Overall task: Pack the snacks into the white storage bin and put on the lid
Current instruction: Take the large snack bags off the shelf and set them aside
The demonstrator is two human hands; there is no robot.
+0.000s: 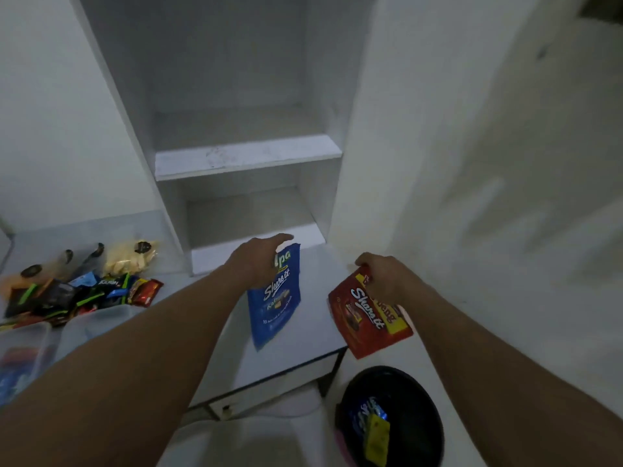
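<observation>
The left hand (pixel 259 261) grips a blue packet (pixel 274 305), the right hand (pixel 382 279) a red packet (pixel 362 323). Many snacks (pixel 77 291) lie outside the open bin (pixel 33 328).

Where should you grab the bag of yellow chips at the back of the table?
Probably at its top end, by the black label, coming down from above. The yellow chip bag has small snack packs crowding its near side and the white shelf unit close on its right, so the top looks freest.
</observation>
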